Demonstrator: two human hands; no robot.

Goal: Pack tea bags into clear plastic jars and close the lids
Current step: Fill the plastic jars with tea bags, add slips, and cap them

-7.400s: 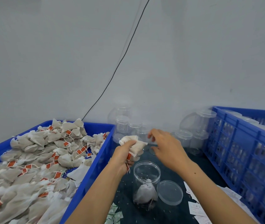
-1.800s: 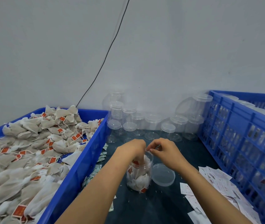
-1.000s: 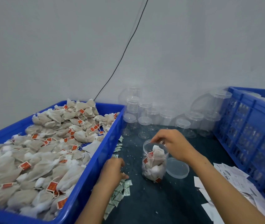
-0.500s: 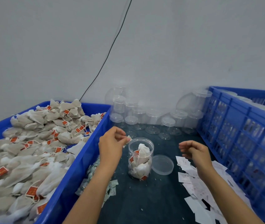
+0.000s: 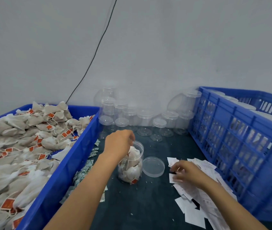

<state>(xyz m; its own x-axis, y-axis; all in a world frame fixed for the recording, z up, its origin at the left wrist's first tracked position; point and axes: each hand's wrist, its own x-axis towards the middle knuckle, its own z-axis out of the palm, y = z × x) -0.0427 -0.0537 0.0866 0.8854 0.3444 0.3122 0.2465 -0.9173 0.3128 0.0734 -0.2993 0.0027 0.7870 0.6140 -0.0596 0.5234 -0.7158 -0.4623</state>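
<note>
While the right hand (image 5: 186,173) rests with curled fingers on the paper slips (image 5: 198,193), what it holds unclear, the left hand (image 5: 119,144) reaches its fingertips into the open jar (image 5: 130,165) of tea bags; whether it grips one I cannot tell. The lid (image 5: 153,166) lies just beside; empty jars (image 5: 145,121) stand behind.

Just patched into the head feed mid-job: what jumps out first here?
The blue crate on the left, heaped with tea bags, dominates. At centre the left hand sits at the mouth of an open, nearly full jar, its lid lying just right of it. The right hand rests on scattered paper slips by the right-hand crate.
</note>
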